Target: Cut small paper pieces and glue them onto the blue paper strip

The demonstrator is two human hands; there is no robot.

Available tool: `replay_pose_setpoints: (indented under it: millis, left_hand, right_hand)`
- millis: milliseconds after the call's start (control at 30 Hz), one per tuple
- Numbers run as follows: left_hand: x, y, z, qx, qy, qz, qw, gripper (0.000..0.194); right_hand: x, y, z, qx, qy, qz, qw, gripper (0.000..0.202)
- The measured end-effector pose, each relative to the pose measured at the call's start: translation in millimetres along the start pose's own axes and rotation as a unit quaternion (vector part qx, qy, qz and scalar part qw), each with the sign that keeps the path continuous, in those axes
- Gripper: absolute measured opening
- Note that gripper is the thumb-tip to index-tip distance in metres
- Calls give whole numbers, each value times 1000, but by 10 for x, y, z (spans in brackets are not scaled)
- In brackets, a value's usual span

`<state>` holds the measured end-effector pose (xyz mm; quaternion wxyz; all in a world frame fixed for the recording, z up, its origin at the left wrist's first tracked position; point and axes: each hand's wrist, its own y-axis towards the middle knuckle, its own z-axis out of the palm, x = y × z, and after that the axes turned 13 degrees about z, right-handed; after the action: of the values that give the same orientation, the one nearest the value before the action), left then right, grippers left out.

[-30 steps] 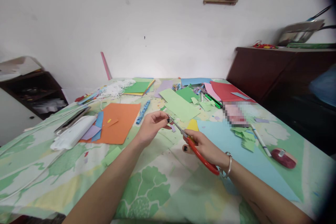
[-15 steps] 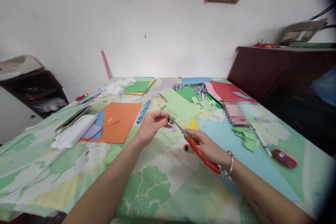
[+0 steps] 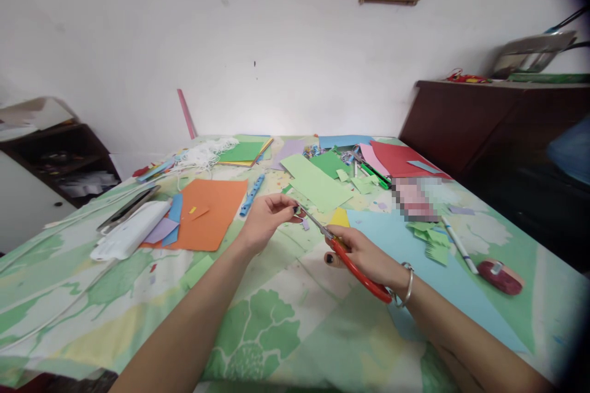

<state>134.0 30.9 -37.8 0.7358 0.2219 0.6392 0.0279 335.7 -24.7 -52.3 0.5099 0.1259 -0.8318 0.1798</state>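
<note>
My left hand (image 3: 270, 220) is above the middle of the table, thumb and fingertips pinched together. What sits in that pinch is too small to make out; a dark reddish bit shows just by the fingertips. My right hand (image 3: 364, 255) grips red-handled scissors (image 3: 357, 270), fingers around the handles. The metal blades point up and left, their tip right at the left fingertips. Below the blades lies a small purple paper scrap (image 3: 305, 225). Beyond both hands is a light green paper sheet (image 3: 318, 184), and a light blue sheet (image 3: 437, 270) lies partly under the right forearm.
On the left lie orange paper (image 3: 212, 212), a blue pen-like stick (image 3: 252, 195), a white pouch (image 3: 129, 233) and a phone (image 3: 129, 206). To the right are green scraps (image 3: 433, 242), a white marker (image 3: 460, 245) and a dark red eraser-like object (image 3: 500, 277). Red paper (image 3: 401, 159) lies farther back.
My right hand and the scissors have shifted very slightly to the right. My left hand keeps its pinch in nearly the same place.
</note>
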Motion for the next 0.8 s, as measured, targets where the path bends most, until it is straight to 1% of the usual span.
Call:
replay_pose_setpoints:
  millis: [233,333,467,700,800]
  left_hand:
    - [-33,4,-21,6,9,-2,1000,7]
    - [-47,0,-27,15,12,5,1000,7]
    - [-43,-16,-5,20,1,10,1000,6]
    - [-48,-50,61,11,-10,16,1000,5]
    - [-49,-57,67,16,-8,20,1000,5]
  right_hand:
    - [16,-21,-21,1,-2,14,1000,22]
    - [-3,0,-13,-13,11,9,1000,24]
    - [-21,27,3,-56,-8,-9,998,28]
    - [-6,16,79,-140,-113,-20,983,32]
    - [-17,20,95,-159,-149,-25,976,31]
